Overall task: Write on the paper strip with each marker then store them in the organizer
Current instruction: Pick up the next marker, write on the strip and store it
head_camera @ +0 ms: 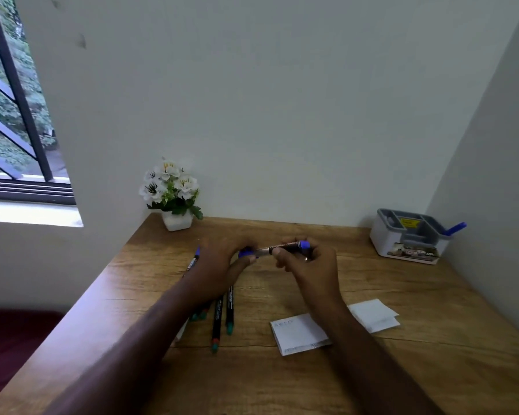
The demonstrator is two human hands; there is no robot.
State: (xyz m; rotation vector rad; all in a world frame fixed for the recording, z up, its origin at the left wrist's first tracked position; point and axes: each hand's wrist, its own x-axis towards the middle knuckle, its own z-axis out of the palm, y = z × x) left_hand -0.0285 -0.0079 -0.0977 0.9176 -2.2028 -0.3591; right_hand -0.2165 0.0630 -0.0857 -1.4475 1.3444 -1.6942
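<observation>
A blue-ended marker (285, 247) is held level above the wooden desk (402, 310) between both hands. My left hand (222, 265) pinches its blue cap end, and my right hand (309, 265) grips the barrel near the other blue end. A white paper strip (297, 333) with faint writing lies below my right wrist. Several dark markers with green ends (219, 319) lie under my left forearm. Another blue marker (194, 259) lies left of my left hand. The grey-and-white organizer (408, 238) stands at the back right with one blue marker (455, 229) in it.
A white pot of white flowers (173, 193) stands at the desk's back left corner against the wall. More folded white paper (375, 316) lies right of the strip. A barred window (15, 115) is at the far left. Walls close the back and right sides.
</observation>
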